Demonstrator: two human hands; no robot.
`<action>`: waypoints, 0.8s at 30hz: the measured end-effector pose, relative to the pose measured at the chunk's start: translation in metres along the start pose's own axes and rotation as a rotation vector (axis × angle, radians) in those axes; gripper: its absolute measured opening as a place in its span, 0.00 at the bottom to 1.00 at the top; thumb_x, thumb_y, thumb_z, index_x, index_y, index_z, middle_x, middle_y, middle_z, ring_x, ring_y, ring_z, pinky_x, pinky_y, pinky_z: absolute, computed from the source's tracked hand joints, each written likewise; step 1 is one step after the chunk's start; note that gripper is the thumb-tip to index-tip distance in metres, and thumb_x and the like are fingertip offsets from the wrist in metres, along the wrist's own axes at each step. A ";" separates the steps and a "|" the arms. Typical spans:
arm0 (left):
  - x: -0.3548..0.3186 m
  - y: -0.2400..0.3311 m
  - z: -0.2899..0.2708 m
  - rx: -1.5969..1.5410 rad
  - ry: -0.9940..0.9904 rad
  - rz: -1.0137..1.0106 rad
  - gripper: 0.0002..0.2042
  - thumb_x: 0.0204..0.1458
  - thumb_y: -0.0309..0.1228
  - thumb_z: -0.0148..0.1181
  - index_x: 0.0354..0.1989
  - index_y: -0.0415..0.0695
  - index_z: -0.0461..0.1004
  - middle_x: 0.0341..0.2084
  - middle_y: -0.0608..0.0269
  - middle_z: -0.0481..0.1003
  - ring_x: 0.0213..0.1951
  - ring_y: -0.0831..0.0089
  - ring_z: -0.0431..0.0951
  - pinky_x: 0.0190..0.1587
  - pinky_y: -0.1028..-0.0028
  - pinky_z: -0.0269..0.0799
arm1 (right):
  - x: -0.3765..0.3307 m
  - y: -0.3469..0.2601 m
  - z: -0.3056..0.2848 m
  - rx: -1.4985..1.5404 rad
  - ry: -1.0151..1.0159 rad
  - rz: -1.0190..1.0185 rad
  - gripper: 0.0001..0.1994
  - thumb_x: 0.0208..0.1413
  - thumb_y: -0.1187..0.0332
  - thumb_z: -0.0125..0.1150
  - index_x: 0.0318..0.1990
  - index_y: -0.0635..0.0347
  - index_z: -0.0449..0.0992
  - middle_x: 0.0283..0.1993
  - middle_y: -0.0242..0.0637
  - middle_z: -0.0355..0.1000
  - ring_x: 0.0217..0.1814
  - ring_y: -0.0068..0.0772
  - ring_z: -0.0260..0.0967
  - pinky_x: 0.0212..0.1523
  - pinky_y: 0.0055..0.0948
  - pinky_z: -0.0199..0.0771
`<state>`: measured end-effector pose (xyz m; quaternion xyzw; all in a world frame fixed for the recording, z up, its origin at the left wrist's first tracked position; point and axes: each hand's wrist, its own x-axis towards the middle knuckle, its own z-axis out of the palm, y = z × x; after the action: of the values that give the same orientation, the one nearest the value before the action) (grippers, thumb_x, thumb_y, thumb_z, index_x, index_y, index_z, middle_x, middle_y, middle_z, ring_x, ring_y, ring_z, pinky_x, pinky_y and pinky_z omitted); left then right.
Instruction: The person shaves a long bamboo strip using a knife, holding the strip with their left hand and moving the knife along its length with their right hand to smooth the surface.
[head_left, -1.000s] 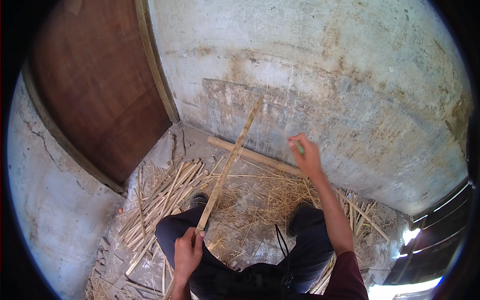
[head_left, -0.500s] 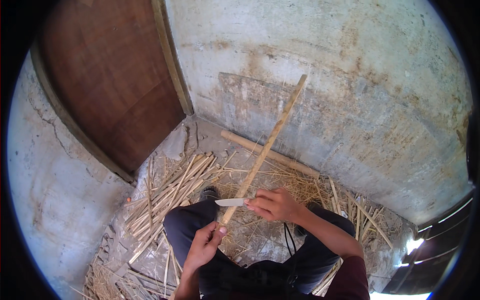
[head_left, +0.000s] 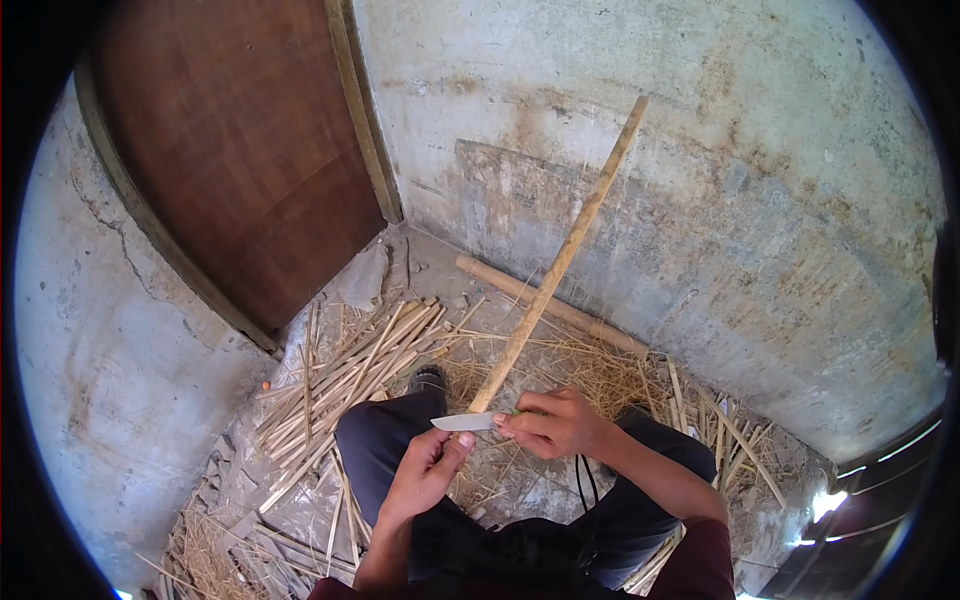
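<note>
Brown door (head_left: 245, 150) at far left, then pale sticks (head_left: 345, 375) heaped on the floor (head_left: 530, 488); nearer the middle comes the left hand (head_left: 425, 472), fingers curled and thumb on top, closed on the near part of the strip (head_left: 566, 255). Its thumb tip sits just below the knife (head_left: 462, 422), so close that I cannot tell whether skin and steel touch. That looks like the spot to watch: the left hand would be better set a little further down the strip, thumb tucked behind, before any weight goes on the blade. The blade lies across the strip with its tip toward the left, and the right hand (head_left: 552, 425) is wrapped around the handle (only a trace of green shows). A shallow angle, a firm wrist and short, even strokes away from the left hand should serve best, since a steep edge may dig in; which way the edge faces is too small to make out.

Rightward and upward, the strip runs out between the knees (head_left: 372, 432), above the floor and straw (head_left: 610, 370). Its long axis slants from lower left to upper right, passing in view over the pole (head_left: 590, 323), and its far end points toward the stained wall (head_left: 760, 250); whether it touches there, I cannot tell.
</note>
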<state>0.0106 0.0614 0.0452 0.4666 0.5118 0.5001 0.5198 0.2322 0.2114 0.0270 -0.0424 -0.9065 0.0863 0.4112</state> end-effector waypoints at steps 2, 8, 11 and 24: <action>-0.001 -0.001 0.000 0.027 0.005 0.032 0.15 0.77 0.40 0.54 0.41 0.41 0.74 0.20 0.79 0.61 0.21 0.88 0.57 0.24 0.78 0.51 | 0.003 -0.003 -0.006 -0.011 0.007 0.003 0.16 0.58 0.66 0.75 0.55 0.47 0.87 0.32 0.23 0.69 0.18 0.19 0.65 0.17 0.26 0.69; -0.008 0.003 -0.003 0.134 -0.009 -0.041 0.15 0.76 0.38 0.57 0.39 0.38 0.76 0.20 0.77 0.62 0.25 0.86 0.57 0.27 0.74 0.54 | 0.008 0.010 -0.026 0.039 0.060 0.113 0.10 0.58 0.69 0.75 0.48 0.50 0.87 0.30 0.24 0.71 0.18 0.20 0.66 0.16 0.26 0.65; -0.011 0.002 -0.003 0.158 -0.004 -0.035 0.17 0.76 0.39 0.57 0.36 0.39 0.75 0.20 0.77 0.62 0.24 0.86 0.58 0.27 0.74 0.54 | 0.004 0.025 -0.034 0.070 0.129 0.182 0.03 0.59 0.73 0.74 0.39 0.56 0.85 0.28 0.30 0.74 0.18 0.22 0.66 0.15 0.28 0.62; -0.006 0.003 -0.003 -0.025 -0.059 -0.138 0.18 0.77 0.42 0.55 0.37 0.42 0.75 0.21 0.78 0.64 0.24 0.86 0.60 0.27 0.77 0.56 | 0.004 0.004 -0.017 -0.033 0.029 0.065 0.10 0.59 0.68 0.75 0.48 0.49 0.88 0.29 0.25 0.71 0.17 0.19 0.65 0.16 0.26 0.63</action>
<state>0.0078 0.0558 0.0485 0.4381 0.5209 0.4557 0.5737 0.2427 0.2182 0.0402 -0.0796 -0.8999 0.0840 0.4204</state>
